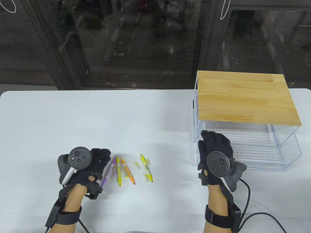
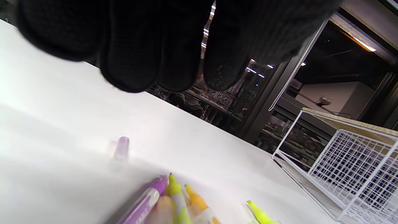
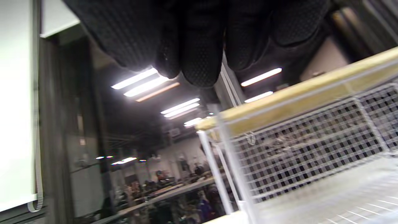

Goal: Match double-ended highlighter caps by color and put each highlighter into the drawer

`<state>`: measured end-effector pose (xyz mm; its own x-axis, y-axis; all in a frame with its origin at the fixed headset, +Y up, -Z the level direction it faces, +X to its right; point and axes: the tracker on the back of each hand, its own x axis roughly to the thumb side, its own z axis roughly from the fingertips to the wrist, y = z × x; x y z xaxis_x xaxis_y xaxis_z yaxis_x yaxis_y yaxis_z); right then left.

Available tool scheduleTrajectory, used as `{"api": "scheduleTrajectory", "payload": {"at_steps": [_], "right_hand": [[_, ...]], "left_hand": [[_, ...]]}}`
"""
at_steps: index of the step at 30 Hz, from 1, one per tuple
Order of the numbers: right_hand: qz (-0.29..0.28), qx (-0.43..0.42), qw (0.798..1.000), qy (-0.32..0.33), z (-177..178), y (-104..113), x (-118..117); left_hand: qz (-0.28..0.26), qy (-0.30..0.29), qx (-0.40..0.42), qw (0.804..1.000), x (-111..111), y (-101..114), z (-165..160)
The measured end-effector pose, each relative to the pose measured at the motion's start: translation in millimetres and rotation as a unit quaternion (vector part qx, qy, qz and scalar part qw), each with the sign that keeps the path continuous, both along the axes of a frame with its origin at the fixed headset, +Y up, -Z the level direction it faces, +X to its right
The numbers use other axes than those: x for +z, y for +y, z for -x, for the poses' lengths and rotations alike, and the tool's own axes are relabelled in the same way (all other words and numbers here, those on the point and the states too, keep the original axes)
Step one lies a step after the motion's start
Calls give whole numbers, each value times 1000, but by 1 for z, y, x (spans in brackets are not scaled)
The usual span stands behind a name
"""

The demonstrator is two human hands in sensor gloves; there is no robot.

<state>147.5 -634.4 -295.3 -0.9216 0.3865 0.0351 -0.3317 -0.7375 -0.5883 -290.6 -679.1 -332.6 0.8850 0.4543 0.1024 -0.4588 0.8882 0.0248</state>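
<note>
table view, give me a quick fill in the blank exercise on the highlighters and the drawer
1. The highlighter nearest the left hand is ____ in color.
2. The wire drawer sits under a ____ top.
3. The right hand is at the drawer's front ____ corner.
4. The orange highlighter lies between two ____ ones.

Missing words: purple; wooden; left; yellow

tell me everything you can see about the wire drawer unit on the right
The wire drawer unit stands on the white table at its right side. It is a white wire-mesh frame topped by a light, pale-wood-looking board. Its mesh drawer is pulled out toward the person and looks empty. The right hand rests at the drawer's front left corner; whether it grips the rim cannot be told.
</note>
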Motion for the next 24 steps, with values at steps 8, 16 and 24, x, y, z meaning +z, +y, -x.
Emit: {"api": "scheduleTrajectory", "payload": {"at_steps": [8,16,24], "right_hand": [[6,48,996,74,48,-2,0],[76,68,986,135,79,-26,-14],[154,91,972,150,96,-58,-30]], "left_hand": [[10,4,0,1000,0,0,1],[21,6,-8,1000,-1,-1,1],[24,9,-17,1000,-2,-3,0]]}}
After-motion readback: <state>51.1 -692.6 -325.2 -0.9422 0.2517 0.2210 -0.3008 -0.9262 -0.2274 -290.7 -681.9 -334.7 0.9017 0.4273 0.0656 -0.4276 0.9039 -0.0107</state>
